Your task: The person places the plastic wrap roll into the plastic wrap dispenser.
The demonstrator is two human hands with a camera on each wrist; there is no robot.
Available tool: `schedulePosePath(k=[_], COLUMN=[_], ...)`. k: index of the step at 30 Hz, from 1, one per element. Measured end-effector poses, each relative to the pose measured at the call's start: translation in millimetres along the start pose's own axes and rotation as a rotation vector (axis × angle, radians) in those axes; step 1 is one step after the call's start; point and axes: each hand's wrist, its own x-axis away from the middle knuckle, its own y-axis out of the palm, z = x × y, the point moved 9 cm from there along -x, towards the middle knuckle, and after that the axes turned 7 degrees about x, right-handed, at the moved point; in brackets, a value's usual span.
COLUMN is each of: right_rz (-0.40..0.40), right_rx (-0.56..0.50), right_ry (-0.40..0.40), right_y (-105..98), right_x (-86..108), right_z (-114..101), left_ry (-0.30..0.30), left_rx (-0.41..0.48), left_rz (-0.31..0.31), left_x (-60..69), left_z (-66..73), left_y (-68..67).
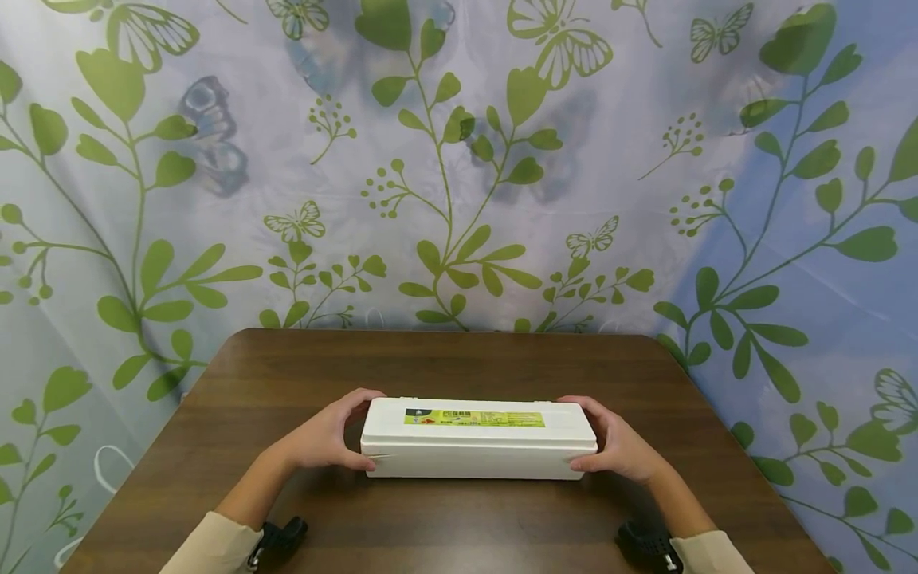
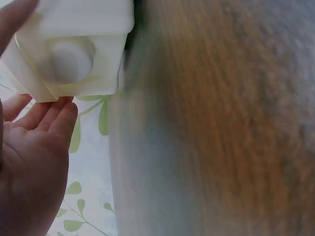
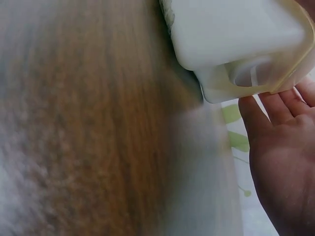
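A long white cling film box (image 1: 480,458) with a yellow-green label (image 1: 473,418) on its lid lies crosswise over the table's middle. The lid looks closed. My left hand (image 1: 337,434) grips the box's left end, thumb at the front and fingers behind. At the right end my right hand (image 1: 618,446) holds it in the same way. Both wrist views show the end faces of the box (image 2: 86,19) (image 3: 231,34), each with a round shape in it. Whether the box's underside touches the table cannot be made out.
The brown wooden table (image 1: 459,363) has rounded far corners. Behind it hangs a pale curtain (image 1: 459,159) printed with green leaves and butterflies. Dark straps (image 1: 276,542) sit at the wrists, by the beige sleeves. A white cord (image 1: 107,470) loops at the left edge.
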Motion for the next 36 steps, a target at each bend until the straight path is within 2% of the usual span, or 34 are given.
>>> schedulePosePath(k=[11, 24, 29, 36], right_rz=[0.001, 0.0, 0.003, -0.008], right_rx=[0.02, 0.022, 0.043, 0.073], right_ry=[-0.018, -0.039, -0.024, -0.022], right_y=[0.2, -1.0, -0.5, 1.0], right_x=[-0.6, 0.2, 1.5, 2.7], right_z=[2.5, 2.6, 2.4, 2.6], left_ry=[0.037, 0.034, 0.039, 0.056], left_rx=[-0.055, -0.069, -0.072, -0.111], left_rz=[0.023, 0.017, 0.005, 0.014], left_x=[0.6, 0.0, 0.0, 1.8], left_z=[1.6, 3.1, 2.8, 4.3], left_y=[-0.1, 0.8, 0.8, 0.8])
